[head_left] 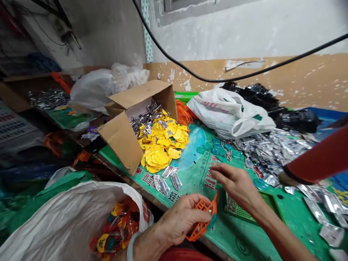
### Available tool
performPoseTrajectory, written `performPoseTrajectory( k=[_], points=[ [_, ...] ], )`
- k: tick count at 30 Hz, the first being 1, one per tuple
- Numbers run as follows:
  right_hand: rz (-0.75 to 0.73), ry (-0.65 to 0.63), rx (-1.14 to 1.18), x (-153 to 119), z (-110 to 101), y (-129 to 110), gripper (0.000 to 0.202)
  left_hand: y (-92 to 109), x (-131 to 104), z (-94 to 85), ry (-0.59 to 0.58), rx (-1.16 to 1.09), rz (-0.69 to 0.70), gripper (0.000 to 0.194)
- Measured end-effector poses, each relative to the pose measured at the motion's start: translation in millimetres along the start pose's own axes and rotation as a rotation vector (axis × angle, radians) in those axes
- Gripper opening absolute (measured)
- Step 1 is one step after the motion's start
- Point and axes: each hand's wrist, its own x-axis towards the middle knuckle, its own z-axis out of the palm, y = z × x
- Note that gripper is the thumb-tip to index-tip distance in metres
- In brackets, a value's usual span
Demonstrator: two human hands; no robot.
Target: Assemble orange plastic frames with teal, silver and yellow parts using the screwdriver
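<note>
Reads as smooth plastic on the orange lattice piece [193, 232]. Matt cardboard for the box [123, 141]. Glossy plastic on the yellow pieces [156, 159], crinkled thin plastic for the white bag [220, 112]. Rough, flaking paint on the wall [304, 85].

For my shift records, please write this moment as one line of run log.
Left hand: holds orange plastic lattice piece | Right hand: fingers bent, beside green mesh tray | Nearby: open cardboard box, yellow plastic pieces

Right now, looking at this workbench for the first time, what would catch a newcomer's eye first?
Probably the bright yellow pieces spilling from the open cardboard box onto the green tabletop. Next, perhaps, the orange lattice piece in the left hand at lower centre, then the silvery heap on the right.
</note>
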Motion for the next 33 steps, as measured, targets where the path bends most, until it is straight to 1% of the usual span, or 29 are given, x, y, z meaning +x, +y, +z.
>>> performPoseTrajectory(
  k=[3,6,8,11,14,17,25,30,33],
  points=[
    [-0.037,-0.203,-0.047,33,29,-14,0.017,2,-15,-5.3,-0.026,0.142,-0.035,0.029],
    [-0.012,-0.376,-0.169,43,61,-21,0.018,6,-28,-12.3,-0.1,0.278,-0.056,0.029],
    [0.033,-0.433,-0.272,42,77,-22,0.021,9,-36,-16.9,-0.131,0.324,-0.071,0.028],
    [0.102,-0.455,-0.392,38,92,-23,0.029,13,-43,-22.7,-0.139,0.351,-0.1,0.026],
    [0.143,-0.461,-0.446,37,97,-21,0.031,15,-45,-26.7,-0.167,0.378,-0.096,0.024],
    [0.165,-0.47,-0.454,39,97,-17,0.032,18,-45,-29.0,-0.179,0.389,-0.074,0.023],
    [0.147,-0.447,-0.404,36,93,-12,0.033,13,-42,-32.0,-0.104,0.308,-0.028,0.028],
    [0.152,-0.482,-0.332,39,90,-9,0.033,15,-44,-29.8,-0.108,0.272,-0.064,0.032],
    [0.185,-0.49,-0.256,43,88,-7,0.033,17,-45,-29.8,-0.07,0.232,-0.035,0.033]
  ],
)
